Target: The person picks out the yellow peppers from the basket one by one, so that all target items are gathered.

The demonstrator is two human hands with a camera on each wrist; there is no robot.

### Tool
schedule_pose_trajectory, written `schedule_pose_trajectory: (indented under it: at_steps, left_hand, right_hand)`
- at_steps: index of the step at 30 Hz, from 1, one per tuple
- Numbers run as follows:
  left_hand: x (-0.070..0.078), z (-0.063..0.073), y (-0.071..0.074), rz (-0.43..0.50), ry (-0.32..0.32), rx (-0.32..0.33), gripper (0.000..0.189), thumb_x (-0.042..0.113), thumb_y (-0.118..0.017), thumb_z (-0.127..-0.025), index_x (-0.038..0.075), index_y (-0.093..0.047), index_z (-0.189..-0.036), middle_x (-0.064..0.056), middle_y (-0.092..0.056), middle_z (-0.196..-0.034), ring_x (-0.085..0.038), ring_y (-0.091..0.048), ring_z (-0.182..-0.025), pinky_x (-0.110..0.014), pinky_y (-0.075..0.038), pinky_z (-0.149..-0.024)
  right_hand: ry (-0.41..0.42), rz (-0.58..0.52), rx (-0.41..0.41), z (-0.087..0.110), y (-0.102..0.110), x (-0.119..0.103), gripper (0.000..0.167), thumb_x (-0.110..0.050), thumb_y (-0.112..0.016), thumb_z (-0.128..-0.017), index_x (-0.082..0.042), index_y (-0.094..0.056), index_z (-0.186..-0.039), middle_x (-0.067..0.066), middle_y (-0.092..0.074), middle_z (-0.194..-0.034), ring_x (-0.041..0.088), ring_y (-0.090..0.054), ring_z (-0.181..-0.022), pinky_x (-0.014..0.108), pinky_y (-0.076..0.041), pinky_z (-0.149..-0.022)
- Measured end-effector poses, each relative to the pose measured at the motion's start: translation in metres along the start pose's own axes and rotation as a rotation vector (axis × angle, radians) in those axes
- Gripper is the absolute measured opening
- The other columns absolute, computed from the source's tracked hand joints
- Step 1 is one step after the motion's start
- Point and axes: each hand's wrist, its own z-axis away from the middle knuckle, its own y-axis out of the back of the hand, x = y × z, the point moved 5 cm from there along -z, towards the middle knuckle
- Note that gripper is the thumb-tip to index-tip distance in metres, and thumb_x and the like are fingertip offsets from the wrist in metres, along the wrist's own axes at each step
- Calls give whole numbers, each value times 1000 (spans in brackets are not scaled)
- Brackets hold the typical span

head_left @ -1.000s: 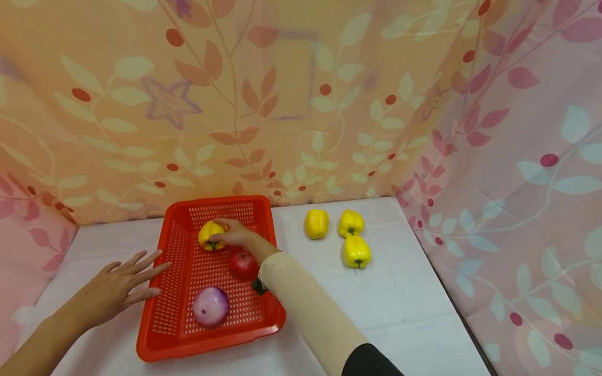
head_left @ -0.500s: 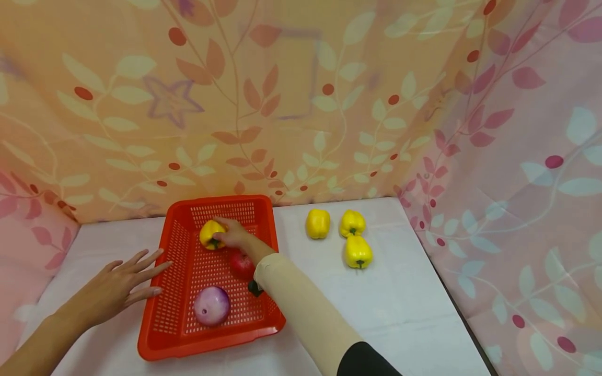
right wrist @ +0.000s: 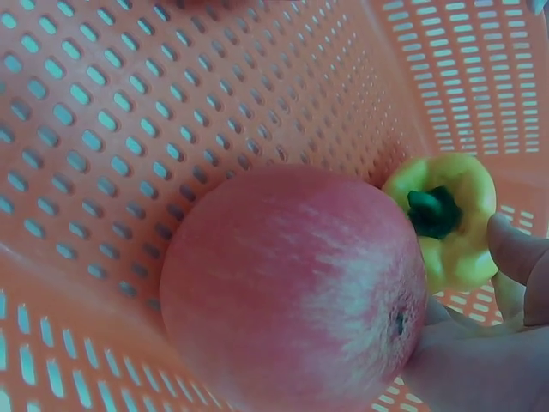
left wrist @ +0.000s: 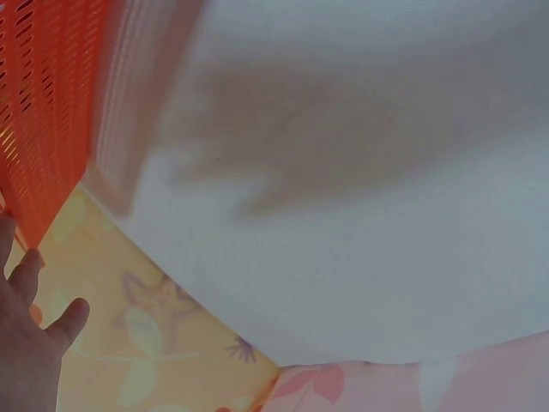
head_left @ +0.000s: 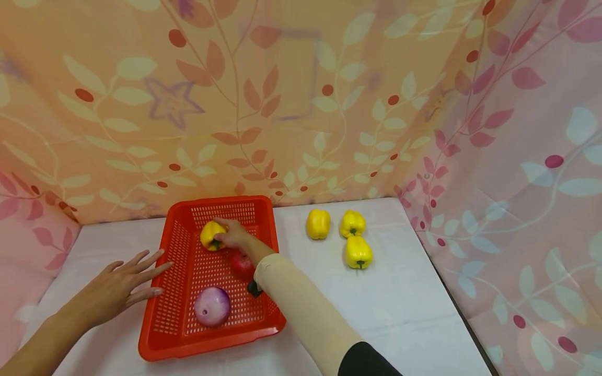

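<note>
Inside the red perforated plastic basket (head_left: 211, 342), my right hand (head_left: 235, 235) grips a yellow bell pepper (head_left: 209, 235) near the far left. The right wrist view shows the thumb (right wrist: 512, 249) against the pepper's side, its green stem (right wrist: 433, 213) facing the camera. A red apple (head_left: 242, 265) lies just below that hand, partly covered by the wrist. Toward the basket's near end rests a round, pale purple onion-like vegetable (head_left: 212, 306). My left hand (head_left: 117, 284) spreads its straight fingers at the basket's left rim; the left wrist view catches part of these fingers (left wrist: 71, 322).
On the white-covered table (head_left: 400, 313), right of the basket, are three more yellow bell peppers: one apart (head_left: 318, 224), and a far one (head_left: 352, 223) touching a nearer one (head_left: 359, 253). Patterned cloth walls (head_left: 301, 104) stand behind and at both sides.
Between the earlier frames and now the view shifts very slightly. My right hand stays on the yellow bell pepper in the same spot, and the left hand keeps its place at the rim.
</note>
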Motion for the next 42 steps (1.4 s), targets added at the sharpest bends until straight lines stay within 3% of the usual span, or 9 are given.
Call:
schedule_pose_trajectory:
  at_steps: [5, 12, 22, 32, 37, 39, 42]
  left_hand:
    - [1, 0, 1, -38, -24, 32, 62, 51, -68, -90, 27, -54, -145, -13, -45, -153, -43, -35, -141, -75, -35, -94]
    - [1, 0, 0, -43, -17, 10, 63, 52, -66, -91, 25, -53, -146, -15, -44, -153, -44, -33, -142, -76, -34, -94]
    - [0, 1, 0, -30, -13, 6, 64, 52, -66, -91, 25, -52, -147, -14, -43, -154, -43, -29, -144, -76, -33, -95]
    - [-1, 2, -3, -24, -42, 52, 63, 48, -68, -90, 25, -52, -147, -14, -44, -153, -38, -26, -147, -73, -35, -93]
    - [-1, 2, -3, -19, -43, 59, 63, 48, -69, -90, 26, -52, -147, -14, -44, -153, -37, -26, -148, -73, -35, -93]
    - [-1, 2, -3, -21, -49, 70, 63, 47, -69, -90, 27, -51, -147, -13, -44, -153, -36, -26, -148, -73, -36, -93]
    - [-1, 1, -1, -24, -58, 80, 64, 46, -70, -89, 27, -51, -147, -11, -43, -154, -36, -27, -148, -73, -36, -92]
  right_hand:
    - [22, 5, -8, 5, 5, -6, 49, -6, -64, -97, -19, -55, -144, 8, -58, -137, 17, -56, -113, 30, -48, -98]
    - [122, 18, -90, 13, 18, -29, 49, -8, -63, -98, -16, -53, -145, 8, -57, -136, 17, -55, -108, 29, -50, -96]
    - [170, 7, -176, 29, 52, -44, 53, -13, -63, -99, -22, -49, -149, 5, -54, -140, 16, -52, -110, 23, -50, -89]
    - [230, 79, -229, 57, 105, -30, 53, -19, -61, -100, -28, -46, -150, 3, -46, -150, 21, -46, -131, 38, -41, -110]
    - [233, 62, -228, 72, 136, -19, 54, -23, -62, -100, -32, -45, -151, 3, -25, -163, 26, -25, -149, 52, -31, -116]
    - [245, 30, -237, 79, 148, -16, 55, -22, -61, -101, -29, -43, -152, 1, -22, -164, 25, -20, -151, 51, -31, -116]
    - [272, 15, -236, 88, 167, -11, 55, -21, -60, -101, -26, -42, -153, -4, -30, -161, 22, -26, -149, 47, -37, -113]
